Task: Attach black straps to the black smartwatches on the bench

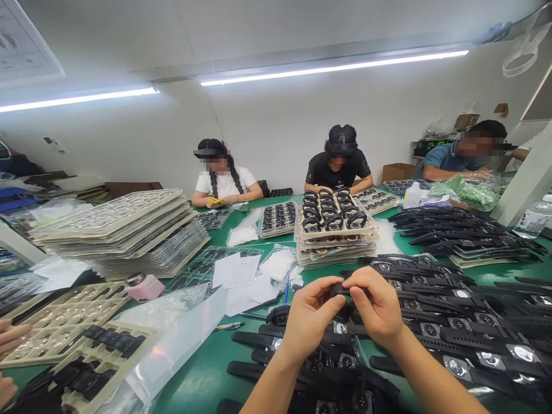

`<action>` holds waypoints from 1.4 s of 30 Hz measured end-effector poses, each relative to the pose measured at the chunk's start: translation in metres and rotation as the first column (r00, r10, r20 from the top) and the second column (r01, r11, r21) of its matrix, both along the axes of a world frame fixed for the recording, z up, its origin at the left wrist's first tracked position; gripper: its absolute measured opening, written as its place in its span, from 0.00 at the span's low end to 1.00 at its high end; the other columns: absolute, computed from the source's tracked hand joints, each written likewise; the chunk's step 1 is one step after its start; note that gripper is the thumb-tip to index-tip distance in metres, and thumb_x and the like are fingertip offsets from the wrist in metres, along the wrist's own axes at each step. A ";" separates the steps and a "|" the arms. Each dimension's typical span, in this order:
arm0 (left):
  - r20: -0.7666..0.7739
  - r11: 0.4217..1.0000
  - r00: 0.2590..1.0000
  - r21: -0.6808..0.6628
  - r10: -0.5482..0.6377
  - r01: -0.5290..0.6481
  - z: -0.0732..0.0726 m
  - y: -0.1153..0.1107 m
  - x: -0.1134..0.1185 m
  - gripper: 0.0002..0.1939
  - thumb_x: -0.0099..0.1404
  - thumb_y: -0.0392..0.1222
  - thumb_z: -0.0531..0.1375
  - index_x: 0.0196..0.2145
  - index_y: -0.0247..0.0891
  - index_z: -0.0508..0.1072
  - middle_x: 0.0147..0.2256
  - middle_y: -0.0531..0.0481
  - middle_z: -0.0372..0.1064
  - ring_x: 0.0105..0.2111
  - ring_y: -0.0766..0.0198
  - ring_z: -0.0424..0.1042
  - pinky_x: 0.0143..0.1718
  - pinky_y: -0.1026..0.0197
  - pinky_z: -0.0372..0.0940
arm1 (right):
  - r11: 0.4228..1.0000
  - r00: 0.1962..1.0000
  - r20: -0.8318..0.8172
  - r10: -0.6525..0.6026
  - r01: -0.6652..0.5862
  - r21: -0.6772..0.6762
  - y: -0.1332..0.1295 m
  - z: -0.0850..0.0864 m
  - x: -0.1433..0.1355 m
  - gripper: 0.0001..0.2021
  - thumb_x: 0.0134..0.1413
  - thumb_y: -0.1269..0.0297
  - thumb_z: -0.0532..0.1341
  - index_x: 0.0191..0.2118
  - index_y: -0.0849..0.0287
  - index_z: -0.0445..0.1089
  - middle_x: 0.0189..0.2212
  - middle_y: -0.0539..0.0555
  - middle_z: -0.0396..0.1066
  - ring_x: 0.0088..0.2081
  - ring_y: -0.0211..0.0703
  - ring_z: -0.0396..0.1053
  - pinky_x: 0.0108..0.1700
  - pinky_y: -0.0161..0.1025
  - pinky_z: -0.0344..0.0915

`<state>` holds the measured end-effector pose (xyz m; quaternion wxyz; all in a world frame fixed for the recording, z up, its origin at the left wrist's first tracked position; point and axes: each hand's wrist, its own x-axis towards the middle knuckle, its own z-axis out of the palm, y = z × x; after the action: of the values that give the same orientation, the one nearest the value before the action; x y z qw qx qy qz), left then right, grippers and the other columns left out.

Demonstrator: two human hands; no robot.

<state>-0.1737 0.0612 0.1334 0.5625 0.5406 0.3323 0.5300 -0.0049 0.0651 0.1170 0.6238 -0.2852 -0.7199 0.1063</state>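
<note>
Near the middle of the view, my left hand (313, 316) and my right hand (376, 306) pinch a small black watch piece (341, 289) between thumbs and fingers. My fingers cover much of it, so its exact form is hidden. Below and around my wrists lie black smartwatches with straps (347, 361), their round sensors facing up. More watches in rows (431, 329) spread to the right of my right hand.
A tray stack (336, 247) with looped watches stands ahead. Tall tray stacks (125, 230), a pink bottle (144, 286) and papers (236, 270) are left on the green table (194, 368). A co-worker's hand (11, 339) shows far left; three people sit opposite.
</note>
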 end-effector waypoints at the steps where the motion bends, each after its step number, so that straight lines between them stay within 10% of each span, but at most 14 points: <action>1: 0.022 1.000 1.000 -0.010 -0.013 0.013 0.000 0.001 -0.001 0.23 0.55 0.52 0.75 0.45 0.38 0.82 0.42 0.44 0.81 0.40 0.57 0.77 0.44 0.58 0.74 | 1.000 1.000 0.008 -0.001 0.001 0.002 0.001 0.000 0.001 0.07 0.68 0.70 0.58 0.43 0.54 0.74 0.34 0.54 0.72 0.35 0.45 0.72 0.36 0.41 0.69; 19: 0.229 0.988 0.972 -0.157 0.042 -0.005 -0.007 0.004 0.008 0.24 0.52 0.47 0.77 0.44 0.36 0.79 0.35 0.45 0.80 0.32 0.58 0.77 0.25 0.59 0.78 | 0.991 0.998 -0.006 0.060 -0.060 -0.122 0.006 -0.004 0.001 0.13 0.72 0.67 0.57 0.52 0.49 0.78 0.40 0.54 0.72 0.40 0.43 0.72 0.42 0.38 0.72; 33: 0.172 0.994 0.982 -0.094 0.074 -0.058 -0.001 0.005 -0.002 0.19 0.46 0.46 0.80 0.34 0.37 0.83 0.33 0.49 0.82 0.33 0.64 0.79 0.37 0.65 0.76 | 0.923 0.960 -0.216 0.176 -0.237 -0.302 0.005 0.001 0.001 0.05 0.59 0.64 0.71 0.40 0.45 0.84 0.38 0.53 0.82 0.38 0.47 0.78 0.36 0.40 0.78; 42: 0.120 0.998 0.991 -0.011 0.060 -0.059 0.000 -0.001 0.002 0.18 0.59 0.52 0.73 0.41 0.39 0.77 0.39 0.46 0.83 0.38 0.59 0.81 0.39 0.61 0.75 | 0.874 0.956 -0.225 0.187 -0.267 -0.406 0.004 -0.004 -0.004 0.19 0.57 0.57 0.72 0.54 0.47 0.79 0.47 0.54 0.82 0.47 0.51 0.79 0.49 0.46 0.75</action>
<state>-0.1715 0.0598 0.1331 0.5672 0.4956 0.3159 0.5769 -0.0094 0.0695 0.1128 0.5902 -0.3186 -0.6479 0.3610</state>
